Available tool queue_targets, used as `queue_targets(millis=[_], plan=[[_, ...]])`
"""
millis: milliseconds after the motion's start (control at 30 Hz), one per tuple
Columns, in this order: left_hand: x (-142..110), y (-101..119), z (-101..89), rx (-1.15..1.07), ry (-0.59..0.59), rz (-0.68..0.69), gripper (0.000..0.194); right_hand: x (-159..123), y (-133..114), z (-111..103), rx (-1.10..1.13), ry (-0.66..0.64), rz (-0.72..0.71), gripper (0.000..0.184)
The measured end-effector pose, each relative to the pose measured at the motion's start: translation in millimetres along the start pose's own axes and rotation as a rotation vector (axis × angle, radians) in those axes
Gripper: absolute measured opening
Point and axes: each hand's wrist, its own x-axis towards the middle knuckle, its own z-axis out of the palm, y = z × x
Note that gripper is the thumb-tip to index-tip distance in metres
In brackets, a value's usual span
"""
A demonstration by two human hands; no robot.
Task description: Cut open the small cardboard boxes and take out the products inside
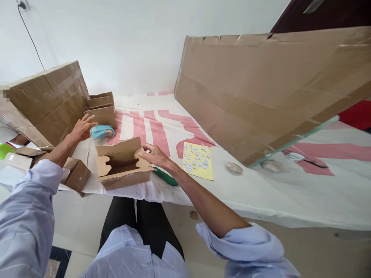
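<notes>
A small cardboard box point(124, 180) with its top open stands near the table's front edge. My right hand point(155, 155) is closed on the flap at the box's right end, thumb and fingers around its edge. My left hand point(83, 127) is raised to the left, its fingers stretched out and holding nothing. Just beyond it sit several cardboard boxes or dividers point(102, 116) in a row, and a blue plastic packet point(102, 132) lies just right of it. I cannot tell whether the fingertips touch either of these.
Taped cardboard panels stand upright at left point(55, 100) and right point(246, 88). A yellow sheet point(198, 160) with small pale pieces lies right of the box, beside a green object point(165, 177). Another cardboard box point(78, 175) sits at left. Part of another person shows at the far left edge.
</notes>
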Motion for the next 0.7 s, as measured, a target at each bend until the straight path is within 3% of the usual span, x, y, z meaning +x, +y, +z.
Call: queue_targets(millis=[67,133,300,400,533,633,700], plan=[[-24,6,-4.5,-0.046,0.089,-0.034,0.054,4,3,5,-0.038,0.061,0.011,0.025],[-54,20,-11.4,-0.15,0.262,-0.025,0.046,10,4,11,-0.076,0.134,0.023,0.021],[-140,91,-20.8,-0.459,0.56,0.042,0.02,32,4,26,-0.087,0.258,0.037,0.019],[-179,134,-5.2,-0.529,0.607,0.025,0.013,41,3,33,-0.069,0.276,0.032,0.017],[-210,169,30.9,-0.51,0.714,-0.097,0.008,34,8,31,-0.022,0.289,0.032,0.02],[-222,187,47.9,-0.476,0.827,-0.17,0.025,20,18,19,0.027,0.307,0.06,0.023],[-226,203,50.8,-0.492,0.854,-0.108,0.029,11,26,9,0.082,0.317,0.108,0.027]])
